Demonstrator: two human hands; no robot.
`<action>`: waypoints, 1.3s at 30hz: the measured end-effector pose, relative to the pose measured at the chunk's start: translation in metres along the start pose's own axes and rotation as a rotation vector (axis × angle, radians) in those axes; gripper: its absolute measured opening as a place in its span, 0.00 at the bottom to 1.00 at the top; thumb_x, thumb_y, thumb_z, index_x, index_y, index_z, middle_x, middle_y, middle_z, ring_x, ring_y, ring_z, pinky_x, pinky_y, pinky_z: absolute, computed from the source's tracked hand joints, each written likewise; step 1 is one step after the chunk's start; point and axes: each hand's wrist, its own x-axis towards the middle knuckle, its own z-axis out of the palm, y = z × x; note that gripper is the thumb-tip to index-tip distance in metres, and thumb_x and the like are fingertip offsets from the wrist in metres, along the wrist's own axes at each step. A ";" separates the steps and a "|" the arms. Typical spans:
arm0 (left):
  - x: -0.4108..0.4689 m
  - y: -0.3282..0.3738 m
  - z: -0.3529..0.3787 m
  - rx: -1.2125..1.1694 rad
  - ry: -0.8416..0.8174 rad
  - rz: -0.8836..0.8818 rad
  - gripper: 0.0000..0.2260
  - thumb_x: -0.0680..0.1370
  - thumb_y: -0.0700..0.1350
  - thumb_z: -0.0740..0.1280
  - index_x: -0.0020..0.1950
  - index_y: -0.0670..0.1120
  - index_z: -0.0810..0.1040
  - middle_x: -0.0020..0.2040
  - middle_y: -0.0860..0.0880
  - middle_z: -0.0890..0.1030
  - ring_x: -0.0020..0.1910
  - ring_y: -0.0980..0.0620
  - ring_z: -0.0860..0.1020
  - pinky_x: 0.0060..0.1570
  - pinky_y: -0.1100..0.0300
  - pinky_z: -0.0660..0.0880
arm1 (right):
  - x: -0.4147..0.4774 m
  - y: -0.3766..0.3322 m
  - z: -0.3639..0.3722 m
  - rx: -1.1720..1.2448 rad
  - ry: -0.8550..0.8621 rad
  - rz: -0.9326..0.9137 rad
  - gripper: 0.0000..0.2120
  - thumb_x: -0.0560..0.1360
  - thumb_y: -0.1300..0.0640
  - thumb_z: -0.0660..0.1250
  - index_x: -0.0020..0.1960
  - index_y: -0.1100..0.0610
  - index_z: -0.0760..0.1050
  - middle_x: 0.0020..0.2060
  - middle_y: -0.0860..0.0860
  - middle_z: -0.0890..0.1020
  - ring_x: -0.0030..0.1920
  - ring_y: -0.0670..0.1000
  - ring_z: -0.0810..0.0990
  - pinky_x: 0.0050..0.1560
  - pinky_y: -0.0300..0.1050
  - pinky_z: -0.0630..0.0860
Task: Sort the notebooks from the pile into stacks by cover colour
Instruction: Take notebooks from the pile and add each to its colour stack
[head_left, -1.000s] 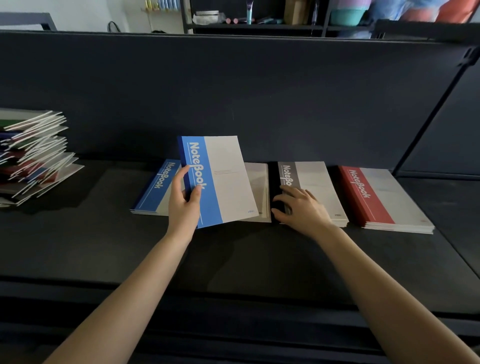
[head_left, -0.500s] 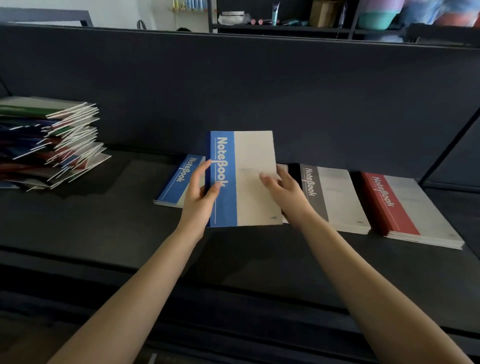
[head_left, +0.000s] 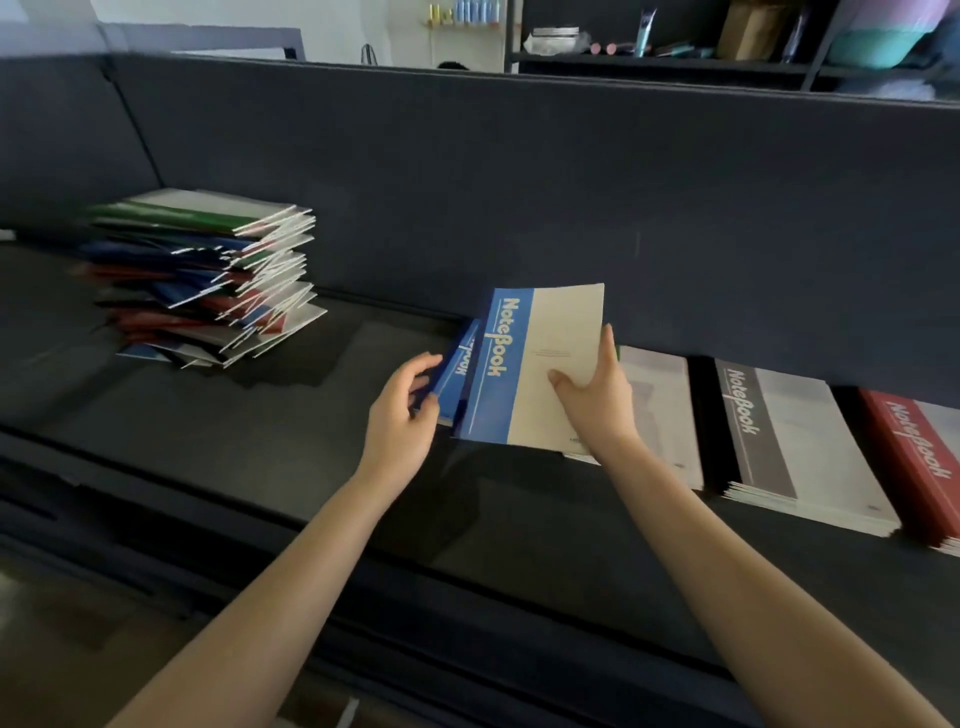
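risks first: the blue notebook (head_left: 535, 364) is tilted up off the desk (head_left: 311, 441), held only along its rt side, so the spine side hangs w/o support. if the grip loosens it could sag or slip and land crooked on the blue stack (head_left: 457, 374) below, or slide rt onto the pale-covered stack (head_left: 660, 405) next door. that one's spine colour is hidden, so a mix-up there would be hard to spot. the blue stack is thin and looks light, so a hard set-down could prob shove it out of line. the unsorted pile (head_left: 208, 280) far to the l is fanned out and ragged; pulling from it carelessly could spill it.

hands: right hand (head_left: 597, 405) is grasping the blue notebook, thumb flat on the pale half of the cover, fingers wrapped behind its rt edge, wrist bent up, forearm reaching in from lower rt. left hand (head_left: 402, 415) is off that notebook, fingers loosely curved right at the l edge of the blue stack. can't tell if it pinches that edge or merely touches it.

grey stack (head_left: 779, 441) and red stack (head_left: 919, 457) lie flat further rt, well apart from both hands.
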 end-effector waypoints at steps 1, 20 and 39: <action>0.003 -0.005 -0.006 0.069 -0.028 0.032 0.19 0.79 0.35 0.62 0.68 0.49 0.70 0.69 0.51 0.71 0.66 0.56 0.70 0.64 0.70 0.67 | 0.002 -0.005 0.007 -0.048 -0.010 -0.006 0.37 0.78 0.58 0.64 0.78 0.52 0.45 0.65 0.52 0.73 0.54 0.52 0.74 0.45 0.41 0.71; 0.045 -0.043 -0.053 0.434 -0.386 0.081 0.25 0.81 0.50 0.60 0.77 0.52 0.56 0.78 0.55 0.53 0.77 0.51 0.50 0.76 0.47 0.51 | 0.026 -0.009 0.081 -0.823 -0.179 0.068 0.18 0.80 0.60 0.53 0.68 0.63 0.69 0.75 0.64 0.51 0.76 0.62 0.46 0.75 0.54 0.47; 0.063 -0.073 -0.214 0.532 -0.142 0.026 0.26 0.80 0.49 0.63 0.76 0.51 0.59 0.77 0.52 0.57 0.77 0.51 0.50 0.75 0.47 0.53 | 0.031 -0.136 0.236 -0.344 -0.241 -0.531 0.23 0.79 0.58 0.61 0.73 0.52 0.64 0.75 0.53 0.59 0.75 0.57 0.55 0.73 0.62 0.55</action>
